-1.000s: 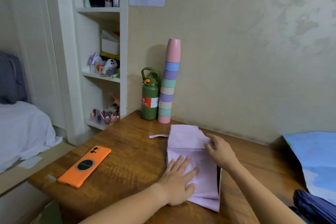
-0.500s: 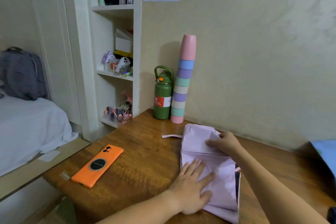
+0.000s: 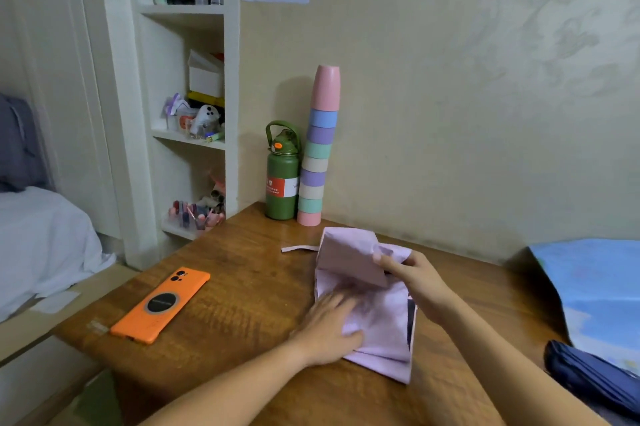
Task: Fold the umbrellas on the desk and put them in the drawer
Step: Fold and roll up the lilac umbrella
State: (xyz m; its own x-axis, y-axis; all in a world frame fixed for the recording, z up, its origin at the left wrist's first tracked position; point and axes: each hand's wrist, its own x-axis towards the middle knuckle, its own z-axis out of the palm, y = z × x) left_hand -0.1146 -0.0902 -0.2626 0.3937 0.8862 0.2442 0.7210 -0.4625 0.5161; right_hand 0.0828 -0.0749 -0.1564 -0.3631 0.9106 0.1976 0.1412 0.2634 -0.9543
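Nearest the camera, on the wooden bench (image 3: pixel 242 287), the left hand (image 3: pixel 329 332) lies flat with straight fingers on the near half of the lilac umbrella (image 3: pixel 381 318), pressing its canopy down; nothing is curled round the cloth, so that grip is released. Just beyond it, the right hand (image 3: pixel 412 276) pinches a loose panel of the same canopy and lifts it off the pile, so its grip is clenched on the fabric. The umbrella's long axis runs away from the person, roughly from the bench's near edge toward the wall, and the raised flap sits at the far end, right of the left hand's fingertips. The fold probably wants that flap drawn leftward across the pinned part. Farther right lie a dark blue umbrella (image 3: pixel 595 380), already collapsed, and a sky-blue canopy (image 3: pixel 595 287) spread open. At the back stand a green bottle (image 3: pixel 282 180) and stacked cups (image 3: pixel 320 148). No drawer is visible.
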